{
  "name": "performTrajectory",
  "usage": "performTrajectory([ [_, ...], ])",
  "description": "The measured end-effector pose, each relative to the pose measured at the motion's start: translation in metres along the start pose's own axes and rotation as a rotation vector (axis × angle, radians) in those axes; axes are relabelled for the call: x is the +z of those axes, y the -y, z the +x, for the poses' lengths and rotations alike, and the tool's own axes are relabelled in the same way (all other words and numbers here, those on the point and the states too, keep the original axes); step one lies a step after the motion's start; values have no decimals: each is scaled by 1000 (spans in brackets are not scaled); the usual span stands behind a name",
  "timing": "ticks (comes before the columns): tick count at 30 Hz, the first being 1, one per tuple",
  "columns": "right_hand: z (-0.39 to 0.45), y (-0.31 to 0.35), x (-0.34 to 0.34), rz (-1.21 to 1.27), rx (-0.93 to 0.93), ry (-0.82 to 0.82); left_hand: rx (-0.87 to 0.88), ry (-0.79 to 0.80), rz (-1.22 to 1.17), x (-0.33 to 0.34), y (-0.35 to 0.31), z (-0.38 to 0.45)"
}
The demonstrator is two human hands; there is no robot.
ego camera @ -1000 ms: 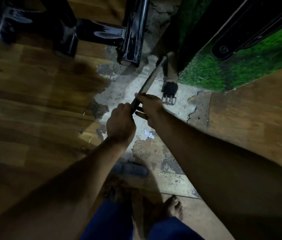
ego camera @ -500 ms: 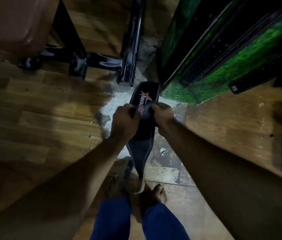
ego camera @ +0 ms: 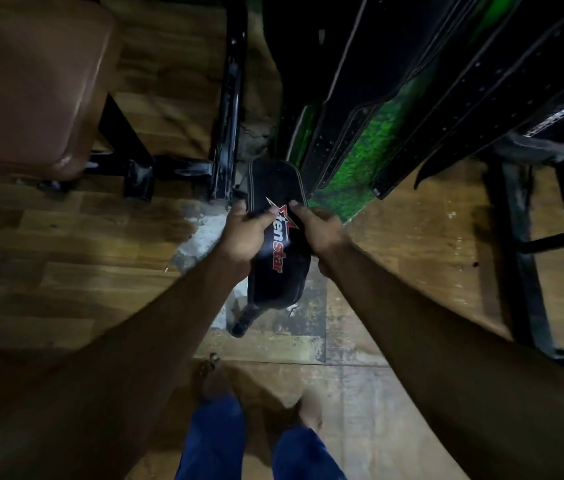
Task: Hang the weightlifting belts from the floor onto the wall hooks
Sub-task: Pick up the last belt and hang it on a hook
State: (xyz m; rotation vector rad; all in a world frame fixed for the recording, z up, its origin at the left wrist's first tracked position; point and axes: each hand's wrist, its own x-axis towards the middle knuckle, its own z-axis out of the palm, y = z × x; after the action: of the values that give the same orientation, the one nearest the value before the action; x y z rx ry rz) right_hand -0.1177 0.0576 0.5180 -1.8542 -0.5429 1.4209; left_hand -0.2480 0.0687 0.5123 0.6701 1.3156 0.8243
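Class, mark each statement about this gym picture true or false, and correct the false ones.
1. Both hands hold the black belt with the red lettering. True: the left hand and the right hand grip the black belt from either side.
2. The belt in the hands lies flat on the floor. False: it is held up above the worn floor.
3. Other dark belts hang against the green wall. True: a hanging belt shows against the green wall.
4. A blue padded seat stands at upper left. False: the padded seat is brown.
5. The person wears blue trousers. True: the blue trousers show at the bottom.
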Motion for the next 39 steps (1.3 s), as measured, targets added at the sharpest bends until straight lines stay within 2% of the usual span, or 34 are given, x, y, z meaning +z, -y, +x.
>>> performTrajectory([
  [4,-37,32,-23,187,-2,20,101,75,104,10,-22,-52],
  [6,-65,44,-38,171,-9,79,114,87,194,9,-39,-80],
  [8,-95,56,-52,141,-26,182,126,22,240,11,-67,-104],
  [10,-124,67,-64,106,-63,286,115,-31,180,17,-103,-127],
  [13,-171,92,-84,55,-136,369,103,-2,111,36,-154,-164],
  [18,-229,155,-118,16,-215,325,231,70,53,72,-201,-229],
  [25,-278,233,-143,73,-346,190,354,179,154,91,-234,-286],
  [29,-299,252,-147,82,-447,260,365,261,200,88,-265,-296],
  [33,-316,264,-137,-97,-576,352,286,309,19,84,-326,-293],
  [36,-328,277,-131,-175,-647,377,344,281,50,87,-358,-294],
  [39,-344,292,-124,-83,-602,364,483,370,112,85,-373,-298],
])
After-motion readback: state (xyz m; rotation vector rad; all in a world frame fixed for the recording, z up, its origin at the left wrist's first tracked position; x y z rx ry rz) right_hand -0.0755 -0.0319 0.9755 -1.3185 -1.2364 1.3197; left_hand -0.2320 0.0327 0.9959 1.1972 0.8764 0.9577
